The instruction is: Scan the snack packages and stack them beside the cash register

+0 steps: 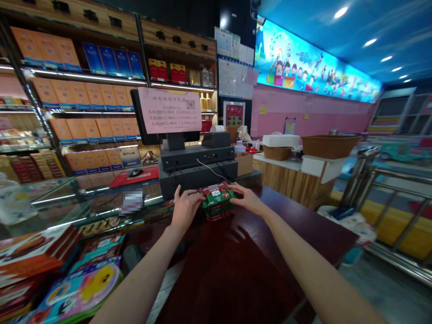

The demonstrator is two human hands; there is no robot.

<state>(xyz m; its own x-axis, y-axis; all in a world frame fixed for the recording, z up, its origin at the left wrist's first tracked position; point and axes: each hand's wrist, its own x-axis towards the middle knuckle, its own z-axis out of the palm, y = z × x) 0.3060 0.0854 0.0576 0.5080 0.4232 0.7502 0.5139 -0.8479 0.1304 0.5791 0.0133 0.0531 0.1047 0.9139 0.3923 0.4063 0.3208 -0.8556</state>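
A small stack of green and dark red snack packets (pixel 216 198) lies on the dark red-brown tabletop (pixel 249 265), close to the base of a black cash register (pixel 199 164). My left hand (pixel 187 204) presses against the stack's left side with its fingers bent inward and its index finger raised. On the opposite side, my right hand (pixel 248 200) curves its fingertips round the right end of the top packets. Together they grip the stack between them. The undersides of the packets and some fingertips are hidden.
At lower left, colourful packages (pixel 84 288) and orange-white boxes (pixel 33 252) crowd beside my left arm. A glass counter (pixel 77 198) carries a mouse (pixel 135 172) on a red mat. A brown basket (pixel 329 145) stands beyond. A metal railing (pixel 398 189) is at right.
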